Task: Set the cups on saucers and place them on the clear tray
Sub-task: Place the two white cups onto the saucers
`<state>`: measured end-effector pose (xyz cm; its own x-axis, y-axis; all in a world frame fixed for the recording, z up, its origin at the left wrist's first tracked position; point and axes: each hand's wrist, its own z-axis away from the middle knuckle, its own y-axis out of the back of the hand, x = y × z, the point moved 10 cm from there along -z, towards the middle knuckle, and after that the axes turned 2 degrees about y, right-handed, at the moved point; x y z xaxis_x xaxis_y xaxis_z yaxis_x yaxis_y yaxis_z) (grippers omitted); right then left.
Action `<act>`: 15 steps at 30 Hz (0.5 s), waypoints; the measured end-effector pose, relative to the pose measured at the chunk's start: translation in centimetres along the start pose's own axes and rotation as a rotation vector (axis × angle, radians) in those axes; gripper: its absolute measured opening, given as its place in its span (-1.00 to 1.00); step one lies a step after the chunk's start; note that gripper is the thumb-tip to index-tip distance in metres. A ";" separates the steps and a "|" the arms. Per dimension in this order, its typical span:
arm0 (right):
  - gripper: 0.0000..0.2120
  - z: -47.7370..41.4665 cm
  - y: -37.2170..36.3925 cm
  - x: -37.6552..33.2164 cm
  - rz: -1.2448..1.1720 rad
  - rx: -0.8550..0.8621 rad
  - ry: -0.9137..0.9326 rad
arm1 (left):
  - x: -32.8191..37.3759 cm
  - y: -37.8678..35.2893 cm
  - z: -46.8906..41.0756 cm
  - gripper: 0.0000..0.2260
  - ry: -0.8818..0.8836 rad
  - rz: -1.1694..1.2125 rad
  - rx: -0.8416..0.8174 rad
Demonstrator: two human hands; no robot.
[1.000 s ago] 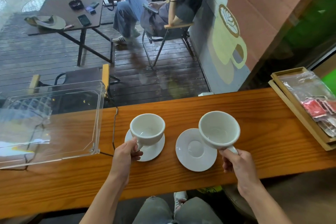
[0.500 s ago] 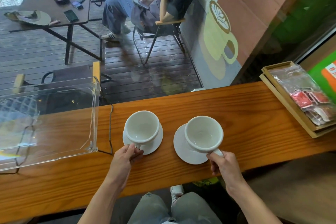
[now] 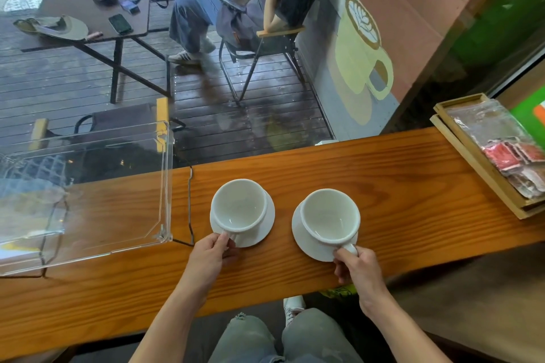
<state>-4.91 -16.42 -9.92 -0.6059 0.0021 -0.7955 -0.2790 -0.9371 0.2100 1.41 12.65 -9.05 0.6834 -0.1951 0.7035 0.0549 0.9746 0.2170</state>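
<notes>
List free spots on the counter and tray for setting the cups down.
Clear tray floor is bare throughout. Bare counter runs from the right saucer to the wooden box. Narrow strip between tray wall and left saucer. Crowded: the centre, where both hands hold cups.

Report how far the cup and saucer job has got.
Done: both cups sit on saucers, the left cup on the left saucer and the right cup on the right saucer. In hand: the left hand and right hand each pinch a cup handle. Left: both sets stand on the wooden counter; the clear tray holds nothing yet.
</notes>
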 end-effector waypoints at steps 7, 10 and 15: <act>-0.87 0.2 -0.2 0.6 0.027 -0.039 -0.055 | -0.4 -0.1 0.3 -0.75 0.035 -0.019 -0.042; -0.91 0.4 -0.6 1.0 0.048 -0.085 -0.087 | -0.5 -0.4 0.2 -0.79 0.039 -0.025 -0.059; -0.92 1.1 -0.8 1.3 0.032 -0.113 -0.085 | -1.0 -0.7 0.1 -0.78 0.060 -0.014 -0.079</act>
<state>-6.33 -15.25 -10.52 -0.6755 -0.0035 -0.7373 -0.1753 -0.9705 0.1653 0.66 12.17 -9.84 0.7247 -0.2041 0.6582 0.1202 0.9779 0.1709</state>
